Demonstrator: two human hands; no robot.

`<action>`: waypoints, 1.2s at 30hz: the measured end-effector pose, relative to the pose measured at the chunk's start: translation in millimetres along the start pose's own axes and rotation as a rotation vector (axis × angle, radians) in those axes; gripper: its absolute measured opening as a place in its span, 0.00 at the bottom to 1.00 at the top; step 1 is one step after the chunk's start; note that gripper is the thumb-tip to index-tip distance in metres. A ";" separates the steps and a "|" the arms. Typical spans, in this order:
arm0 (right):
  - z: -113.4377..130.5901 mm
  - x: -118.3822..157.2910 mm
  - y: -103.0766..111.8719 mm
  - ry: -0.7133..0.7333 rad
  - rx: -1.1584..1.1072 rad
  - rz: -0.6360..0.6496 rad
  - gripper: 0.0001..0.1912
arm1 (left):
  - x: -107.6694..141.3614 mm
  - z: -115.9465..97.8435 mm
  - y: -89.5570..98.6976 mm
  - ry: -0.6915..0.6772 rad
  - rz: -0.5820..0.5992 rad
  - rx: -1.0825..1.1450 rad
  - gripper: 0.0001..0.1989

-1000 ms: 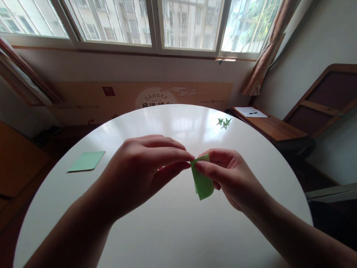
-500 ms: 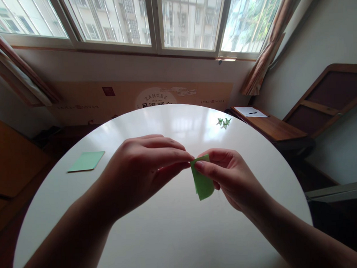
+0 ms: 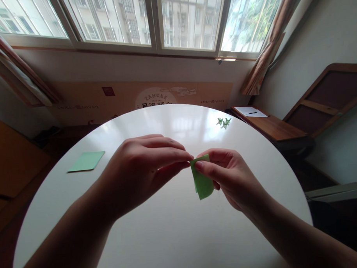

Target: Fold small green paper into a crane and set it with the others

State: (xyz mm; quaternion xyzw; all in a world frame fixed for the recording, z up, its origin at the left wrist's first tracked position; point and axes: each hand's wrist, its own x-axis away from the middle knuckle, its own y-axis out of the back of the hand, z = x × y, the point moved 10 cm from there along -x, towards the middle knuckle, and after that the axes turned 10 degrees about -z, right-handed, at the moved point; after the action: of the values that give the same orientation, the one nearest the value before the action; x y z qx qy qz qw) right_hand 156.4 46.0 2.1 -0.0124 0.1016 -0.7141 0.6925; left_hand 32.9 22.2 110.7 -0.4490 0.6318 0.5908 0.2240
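A folded green paper (image 3: 204, 182) is held up over the white round table (image 3: 176, 235), near its middle. My right hand (image 3: 228, 169) pinches the paper between thumb and fingers from the right, with the thumb across its upper part. From the left, my left hand (image 3: 151, 162) reaches to the paper's upper left corner, its thumb and fingertips pressed together there. The paper hangs down below the fingertips, its lower right edge curved. Part of it is hidden behind my right thumb.
A stack of light green paper (image 3: 86, 161) lies at the table's left. Several small green folded pieces (image 3: 224, 122) sit near the far right edge. Beyond is a wooden side table (image 3: 279, 126) with a white sheet (image 3: 248, 112) and a pen.
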 end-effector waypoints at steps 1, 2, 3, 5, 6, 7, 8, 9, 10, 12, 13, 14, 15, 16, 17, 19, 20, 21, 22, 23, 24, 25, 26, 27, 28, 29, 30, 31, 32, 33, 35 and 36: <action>-0.5 0.2 0.2 -0.003 -0.001 -0.001 0.09 | 0.1 0.3 0.2 0.004 -0.001 -0.001 0.05; -1.0 0.4 0.6 -0.005 -0.003 -0.002 0.09 | 0.2 0.6 0.3 0.008 -0.001 -0.003 0.05; -1.5 0.6 1.1 -0.007 -0.005 -0.003 0.09 | 0.3 1.0 0.6 0.013 -0.003 -0.006 0.05; -2.7 1.0 2.5 -0.010 -0.003 -0.009 0.09 | 0.6 2.1 1.2 0.023 -0.007 -0.022 0.04; -3.2 1.1 3.3 -0.010 -0.002 -0.014 0.08 | 0.7 2.5 1.4 0.027 -0.007 -0.031 0.04; -3.6 1.1 4.0 -0.011 -0.001 -0.018 0.08 | 0.9 2.9 1.4 0.029 -0.007 -0.039 0.04; -4.1 1.1 4.6 -0.014 0.000 -0.022 0.08 | 1.0 3.4 1.2 0.033 -0.005 -0.045 0.04; -4.5 1.0 5.1 -0.017 -0.001 -0.026 0.08 | 1.1 3.6 0.9 0.035 -0.002 -0.048 0.04; -4.8 0.9 5.2 -0.021 -0.003 -0.028 0.08 | 1.2 3.6 0.7 0.035 0.000 -0.048 0.04; -5.0 0.6 4.7 -0.026 -0.004 -0.026 0.08 | 1.1 3.4 0.7 0.034 0.000 -0.048 0.04; -4.9 0.4 4.2 -0.025 -0.003 -0.024 0.08 | 1.0 3.2 0.8 0.033 0.000 -0.046 0.04; -4.6 0.2 3.6 -0.024 -0.001 -0.021 0.08 | 0.9 2.8 1.0 0.029 -0.001 -0.042 0.04; -4.2 0.1 3.1 -0.021 0.001 -0.019 0.08 | 0.8 2.4 1.0 0.027 -0.001 -0.039 0.04; -3.7 0.0 2.6 -0.017 0.002 -0.016 0.08 | 0.8 2.2 0.8 0.026 0.000 -0.034 0.04; -3.3 0.0 2.1 -0.014 0.002 -0.013 0.08 | 0.7 2.0 0.7 0.025 0.001 -0.028 0.04; -2.3 0.0 1.1 -0.008 -0.003 -0.008 0.08 | 0.7 1.5 0.4 0.021 0.000 -0.013 0.04; -2.1 0.1 0.7 -0.008 -0.007 -0.006 0.08 | 0.8 1.5 0.3 0.020 0.000 -0.006 0.04; -1.9 0.1 0.2 -0.009 -0.011 -0.004 0.08 | 0.8 1.3 0.2 0.020 -0.001 -0.001 0.04; -1.8 0.1 -0.2 -0.010 -0.013 -0.002 0.07 | 0.8 1.2 0.1 0.019 -0.001 0.003 0.04; -1.6 0.1 -0.4 -0.011 -0.015 -0.002 0.07 | 0.9 1.2 0.0 0.020 0.000 0.005 0.04; -1.4 0.1 -0.5 -0.011 -0.014 -0.002 0.07 | 0.8 1.1 0.1 0.022 0.001 0.004 0.04; -1.2 0.0 -0.6 -0.010 -0.013 -0.002 0.07 | 0.8 1.0 0.1 0.022 0.001 0.002 0.04; -0.7 0.0 -0.6 -0.007 -0.012 -0.001 0.07 | 0.7 0.8 0.3 0.022 0.001 0.000 0.04; -0.4 0.0 -0.5 -0.005 -0.011 -0.002 0.08 | 0.6 0.5 0.3 0.021 0.003 -0.003 0.04; -0.2 0.0 -0.1 -0.004 -0.012 -0.003 0.08 | 0.6 0.5 0.2 0.021 0.005 -0.006 0.04; -0.1 0.0 0.1 -0.003 -0.013 -0.004 0.08 | 0.7 0.4 0.1 0.020 0.006 -0.007 0.04; -0.2 0.0 0.6 -0.003 -0.014 -0.006 0.08 | 0.9 0.4 0.1 0.019 0.006 -0.007 0.04; -0.4 -0.1 0.9 -0.004 -0.016 -0.007 0.08 | 1.1 0.6 0.0 0.019 0.007 -0.007 0.04; -0.7 -0.1 1.1 -0.006 -0.019 -0.009 0.08 | 1.4 0.8 -0.2 0.019 0.009 -0.006 0.04; -1.0 -0.2 1.1 -0.006 -0.021 -0.009 0.08 | 1.7 0.9 -0.5 0.018 0.011 -0.005 0.04; -1.1 -0.5 0.9 -0.003 -0.025 -0.007 0.08 | 2.0 1.1 -0.7 0.018 0.010 -0.007 0.04; -1.2 -0.6 0.7 -0.002 -0.027 -0.006 0.08 | 2.0 1.1 -0.6 0.018 0.008 -0.008 0.04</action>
State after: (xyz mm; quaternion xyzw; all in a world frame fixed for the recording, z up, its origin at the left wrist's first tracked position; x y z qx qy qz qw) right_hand 156.9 46.7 1.0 -0.0226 0.1104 -0.7147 0.6903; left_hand 32.2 22.8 108.5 -0.4526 0.6333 0.5902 0.2139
